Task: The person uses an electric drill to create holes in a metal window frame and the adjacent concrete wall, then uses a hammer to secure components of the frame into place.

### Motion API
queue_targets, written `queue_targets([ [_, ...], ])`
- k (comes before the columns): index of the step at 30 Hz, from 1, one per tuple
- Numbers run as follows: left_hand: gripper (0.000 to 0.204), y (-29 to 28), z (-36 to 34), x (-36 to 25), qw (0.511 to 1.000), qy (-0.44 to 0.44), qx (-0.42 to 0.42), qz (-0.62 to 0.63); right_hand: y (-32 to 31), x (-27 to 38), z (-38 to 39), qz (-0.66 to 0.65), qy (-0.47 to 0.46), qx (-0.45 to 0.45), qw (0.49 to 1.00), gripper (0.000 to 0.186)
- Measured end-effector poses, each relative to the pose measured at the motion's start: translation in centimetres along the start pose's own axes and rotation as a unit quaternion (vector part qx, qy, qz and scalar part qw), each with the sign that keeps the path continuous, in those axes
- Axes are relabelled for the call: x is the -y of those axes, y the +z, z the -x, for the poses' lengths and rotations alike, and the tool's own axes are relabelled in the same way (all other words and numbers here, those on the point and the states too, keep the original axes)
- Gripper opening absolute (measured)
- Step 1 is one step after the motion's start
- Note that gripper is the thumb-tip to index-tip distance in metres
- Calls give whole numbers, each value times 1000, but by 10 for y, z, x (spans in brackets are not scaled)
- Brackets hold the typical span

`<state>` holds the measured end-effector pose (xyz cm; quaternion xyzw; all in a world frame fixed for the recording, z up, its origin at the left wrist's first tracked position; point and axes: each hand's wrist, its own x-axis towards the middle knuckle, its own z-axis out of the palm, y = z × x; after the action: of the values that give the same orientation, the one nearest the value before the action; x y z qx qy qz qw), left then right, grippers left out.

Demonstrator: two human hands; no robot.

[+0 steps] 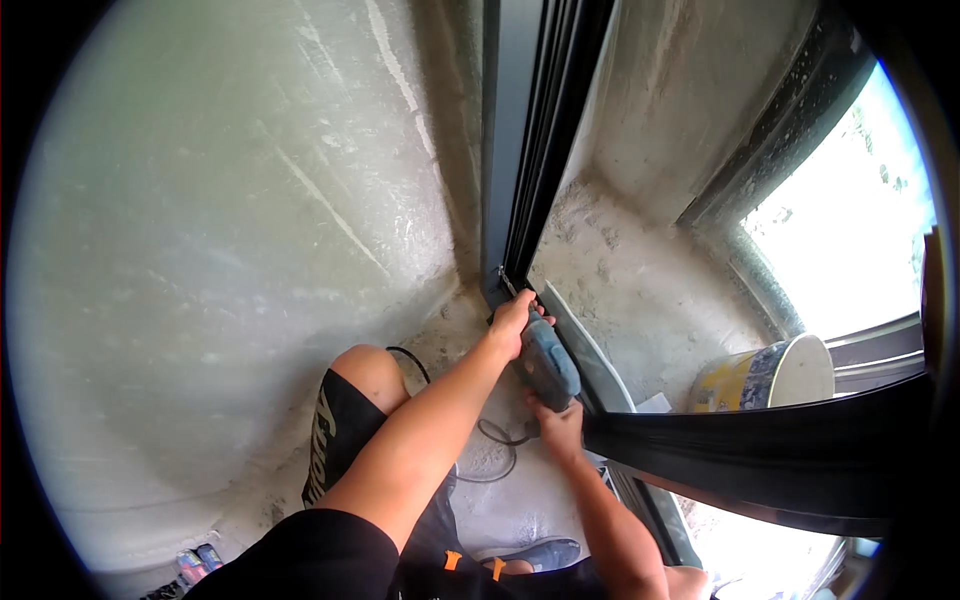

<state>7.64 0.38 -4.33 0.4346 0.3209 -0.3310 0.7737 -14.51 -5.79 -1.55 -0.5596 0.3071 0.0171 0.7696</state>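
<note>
Both hands close around a teal power drill (552,365): the left hand (511,326) wraps its front end, the right hand (559,428) its rear handle, mostly hidden by the fingers. The drill is at the foot of a dark metal frame (512,140); whether its tip touches the corner is too small to tell. A power cord (490,430) loops left of the right hand, partly hidden behind the left forearm. Farther right, a black rail (740,440) partly hides a paint-stained bucket (738,383).
</note>
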Motion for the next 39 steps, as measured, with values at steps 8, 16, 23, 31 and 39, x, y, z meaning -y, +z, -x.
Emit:
queue_targets([
  [8,42,-3,-27,16,939,82,-154,-297,28,-25,7,-427,261,109,859,23],
  [16,32,25,43,57,996,18,-70,-48,-53,-9,41,-98,119,47,987,18],
  [23,28,57,193,12,917,163,243,-272,-63,33,127,-251,51,207,944,97],
  [31,28,60,352,1,607,523,279,-529,-32,206,144,88,-142,273,947,53],
  [39,53,87,383,-70,299,525,479,-637,-25,218,178,125,-199,374,897,32],
])
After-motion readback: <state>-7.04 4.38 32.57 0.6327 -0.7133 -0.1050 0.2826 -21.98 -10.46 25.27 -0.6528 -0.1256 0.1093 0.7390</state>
